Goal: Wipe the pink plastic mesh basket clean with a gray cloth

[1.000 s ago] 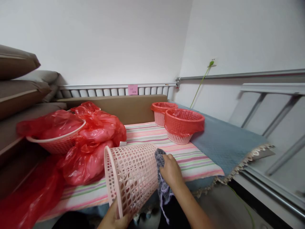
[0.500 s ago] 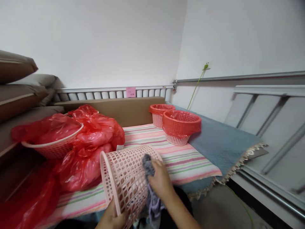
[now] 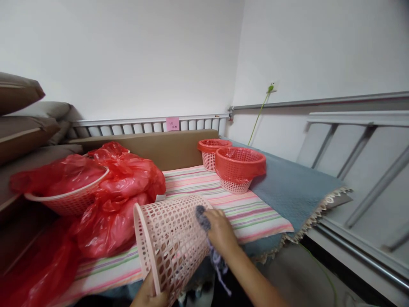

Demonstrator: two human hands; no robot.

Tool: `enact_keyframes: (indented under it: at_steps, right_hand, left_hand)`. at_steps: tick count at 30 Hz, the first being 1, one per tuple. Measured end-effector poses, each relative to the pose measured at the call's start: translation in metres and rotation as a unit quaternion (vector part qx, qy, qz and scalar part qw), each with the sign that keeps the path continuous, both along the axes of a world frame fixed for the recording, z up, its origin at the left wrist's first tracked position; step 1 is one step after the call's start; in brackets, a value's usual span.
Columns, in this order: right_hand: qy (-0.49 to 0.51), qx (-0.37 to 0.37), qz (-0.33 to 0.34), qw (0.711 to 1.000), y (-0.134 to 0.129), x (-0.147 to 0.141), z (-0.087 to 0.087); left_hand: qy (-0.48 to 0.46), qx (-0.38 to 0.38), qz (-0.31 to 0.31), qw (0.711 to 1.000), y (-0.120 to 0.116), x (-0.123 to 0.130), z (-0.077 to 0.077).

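A pink perforated plastic basket lies tilted on its side, its open rim facing left. My left hand is closed on the rim at the bottom of the view, some fingers hidden by the basket. A grey-purple knitted cloth is pressed against the basket's side near its base by my right hand, whose fingers are wrapped round it. Part of the cloth dangles below that hand with loose strands.
Two baskets lined with red bags, one nearer and one behind, stand on the striped cloth. Red plastic bags and another basket lie left. Cushions are stacked far left; a railing stands right.
My right hand has moved slightly right along the basket with the knitted cloth, and the dangling part has swung right. The basket has turned slightly. My left hand still holds the rim.
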State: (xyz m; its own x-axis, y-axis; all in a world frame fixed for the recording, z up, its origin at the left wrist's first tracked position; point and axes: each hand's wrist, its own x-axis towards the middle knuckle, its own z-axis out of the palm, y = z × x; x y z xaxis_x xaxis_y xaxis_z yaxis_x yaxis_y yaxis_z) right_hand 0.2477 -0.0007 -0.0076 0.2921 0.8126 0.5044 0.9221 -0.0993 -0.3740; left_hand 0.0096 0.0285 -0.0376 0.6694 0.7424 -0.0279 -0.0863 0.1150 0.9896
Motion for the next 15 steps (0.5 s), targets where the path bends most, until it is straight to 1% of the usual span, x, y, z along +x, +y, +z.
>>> enact_keyframes:
  at_steps: [2,3,4,6,8,10,12,15]
  right_hand:
    - [0.0,-0.024,-0.084,0.996,0.0,0.029,-0.007]
    - [0.002,-0.034,-0.112,0.993,0.0,0.038,-0.01]
    - [0.006,-0.04,-0.128,0.991,0.0,0.042,-0.011]
    - [0.013,-0.033,-0.132,0.991,0.002,0.038,-0.01]
    - [0.021,-0.011,-0.112,0.993,0.006,0.02,-0.003]
    - [0.032,0.006,-0.073,0.997,0.009,-0.01,0.007]
    - [0.044,0.016,-0.017,0.999,0.01,-0.046,0.019]
    - [0.063,0.033,0.092,0.993,0.004,-0.101,0.033]
  left_hand:
    - [-0.005,0.013,-0.006,1.0,-0.006,0.003,0.007]
    - [-0.005,0.012,-0.006,1.0,-0.009,0.004,0.012]
    - [-0.006,0.005,-0.007,1.0,-0.012,0.005,0.018]
    - [-0.009,-0.017,-0.017,1.0,-0.016,0.005,0.03]
    - [-0.013,-0.027,-0.019,0.999,-0.018,0.005,0.038]
    - [-0.014,-0.03,-0.016,0.999,-0.018,0.004,0.041]
    - [-0.014,-0.041,-0.011,0.999,-0.017,0.003,0.038]
    - [-0.016,-0.05,0.017,0.998,-0.011,-0.002,0.029]
